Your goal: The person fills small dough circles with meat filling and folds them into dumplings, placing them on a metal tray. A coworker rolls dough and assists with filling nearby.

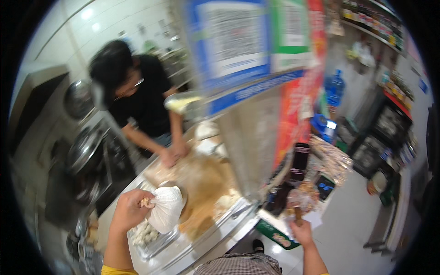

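Note:
My left hand [130,210] is closed round the gathered neck of a bulging white bag [166,209]. The bag is held up over the near left part of the worktop, beside a tray of small pale lumps [145,233]. Lower right, my right hand [302,232] is closed on a short brown stick-like piece [298,215]; its exact kind is too blurred to tell. Close by that hand are a dark green box [275,233] and a clear plastic bag [304,196].
Across the worktop a person in black [146,87] works with both hands low over a floured brown board [208,183]. A post with printed code signs [236,39] rises between the worktop and a cluttered side table with a phone [325,186]. Black crates [380,133] stand at right.

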Demonstrator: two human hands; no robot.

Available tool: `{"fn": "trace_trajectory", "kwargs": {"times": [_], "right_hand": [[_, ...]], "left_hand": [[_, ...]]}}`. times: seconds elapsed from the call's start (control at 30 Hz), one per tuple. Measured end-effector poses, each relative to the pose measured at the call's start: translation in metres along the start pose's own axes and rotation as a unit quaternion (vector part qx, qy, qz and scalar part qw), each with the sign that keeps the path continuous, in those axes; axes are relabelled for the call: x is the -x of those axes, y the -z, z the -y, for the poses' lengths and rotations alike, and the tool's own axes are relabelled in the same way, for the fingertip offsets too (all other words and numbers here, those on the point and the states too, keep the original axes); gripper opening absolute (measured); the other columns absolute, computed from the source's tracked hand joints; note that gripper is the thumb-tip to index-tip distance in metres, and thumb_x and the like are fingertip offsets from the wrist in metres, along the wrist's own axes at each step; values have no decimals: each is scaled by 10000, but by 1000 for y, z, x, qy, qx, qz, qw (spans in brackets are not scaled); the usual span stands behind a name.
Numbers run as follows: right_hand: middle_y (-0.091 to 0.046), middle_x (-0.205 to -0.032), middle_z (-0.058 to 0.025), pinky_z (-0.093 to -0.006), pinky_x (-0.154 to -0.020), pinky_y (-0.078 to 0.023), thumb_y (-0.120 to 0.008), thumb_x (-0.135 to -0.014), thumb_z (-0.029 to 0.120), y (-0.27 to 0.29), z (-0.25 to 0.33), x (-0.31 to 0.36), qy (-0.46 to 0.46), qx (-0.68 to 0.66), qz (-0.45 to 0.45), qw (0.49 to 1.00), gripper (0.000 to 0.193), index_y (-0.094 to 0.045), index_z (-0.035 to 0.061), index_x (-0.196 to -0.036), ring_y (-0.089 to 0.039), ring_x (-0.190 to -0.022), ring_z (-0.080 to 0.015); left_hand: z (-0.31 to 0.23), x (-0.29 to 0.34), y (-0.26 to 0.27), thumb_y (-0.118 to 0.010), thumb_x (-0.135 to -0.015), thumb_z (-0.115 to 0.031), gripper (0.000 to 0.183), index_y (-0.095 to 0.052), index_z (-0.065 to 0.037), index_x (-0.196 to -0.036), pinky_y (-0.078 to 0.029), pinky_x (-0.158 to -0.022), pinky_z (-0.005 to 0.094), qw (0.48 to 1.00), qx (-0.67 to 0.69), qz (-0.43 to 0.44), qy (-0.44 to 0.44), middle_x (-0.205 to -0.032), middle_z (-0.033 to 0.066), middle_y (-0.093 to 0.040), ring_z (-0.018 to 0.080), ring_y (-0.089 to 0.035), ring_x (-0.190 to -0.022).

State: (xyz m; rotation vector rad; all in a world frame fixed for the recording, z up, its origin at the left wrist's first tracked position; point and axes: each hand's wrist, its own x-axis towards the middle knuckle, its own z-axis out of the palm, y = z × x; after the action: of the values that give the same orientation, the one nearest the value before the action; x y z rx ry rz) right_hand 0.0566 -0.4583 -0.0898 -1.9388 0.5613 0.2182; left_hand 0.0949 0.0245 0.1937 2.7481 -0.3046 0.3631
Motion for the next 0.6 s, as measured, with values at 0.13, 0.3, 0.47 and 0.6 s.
{"fn": "trace_trajectory", "kwargs": {"times": [0.13,0.3,0.47,0.6], "right_hand": [[-525,-528,-6,-269,-383,-394,-668,-884,236,-7,-8,-6,35,-53,-8,998,282,-584,52,-688,-480,-401,-99],[-532,-584,-22,-263,-351,-368,-646,-921,254,-8,-32,-20,60,-92,-9,994,274,-557,44,-769,-449,-378,-98],[-518,-591,-15,-254,-362,-348,-634,-935,235,-11,-15,-14,43,-107,-26,993,270,-558,31,-776,-428,-388,-85],[-447,-511,16,-251,-344,-330,-630,-953,325,-10,-27,-25,52,-74,-30,995,325,-530,68,-781,-401,-361,-86]], "left_hand": [[80,84,22,-721,-735,-104,132,-657,-57,-840,-517,-692,430,986,-125,97,42,-804,151,-664,358,-648,-786],[161,156,5,-713,-760,-145,172,-625,-79,-892,-516,-693,450,898,-298,291,144,-811,139,-667,364,-645,-796],[235,190,-8,-675,-829,-165,152,-635,-58,-929,-512,-746,469,954,-139,152,217,-862,180,-670,386,-634,-835],[269,202,-25,-657,-840,-168,165,-635,-61,-962,-516,-780,466,954,-140,43,263,-881,209,-666,387,-637,-872]]}}
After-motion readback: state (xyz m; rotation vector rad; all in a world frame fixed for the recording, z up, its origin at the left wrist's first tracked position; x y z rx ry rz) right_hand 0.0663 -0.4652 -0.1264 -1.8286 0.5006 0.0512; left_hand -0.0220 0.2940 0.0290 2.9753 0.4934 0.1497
